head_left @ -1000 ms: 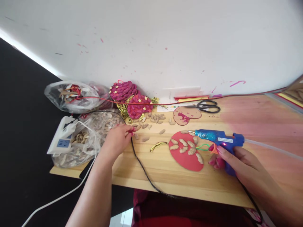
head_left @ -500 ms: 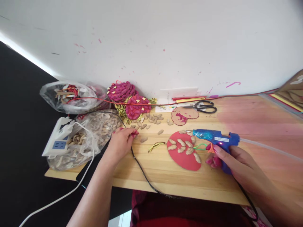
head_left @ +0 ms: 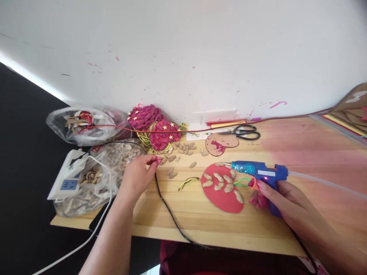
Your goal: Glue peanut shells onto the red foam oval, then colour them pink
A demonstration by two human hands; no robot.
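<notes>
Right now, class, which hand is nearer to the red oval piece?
Right. The right hand, gripping the blue glue gun, is just right of the red oval piece; the left hand is farther off to its left, near loose peanuts.

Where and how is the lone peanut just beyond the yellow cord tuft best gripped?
Probably across its middle, pinched from above left by the left hand, thumb and finger on its long sides: the peanut is elongated and lies apart from others, while the right hand holds the glue gun.
</notes>
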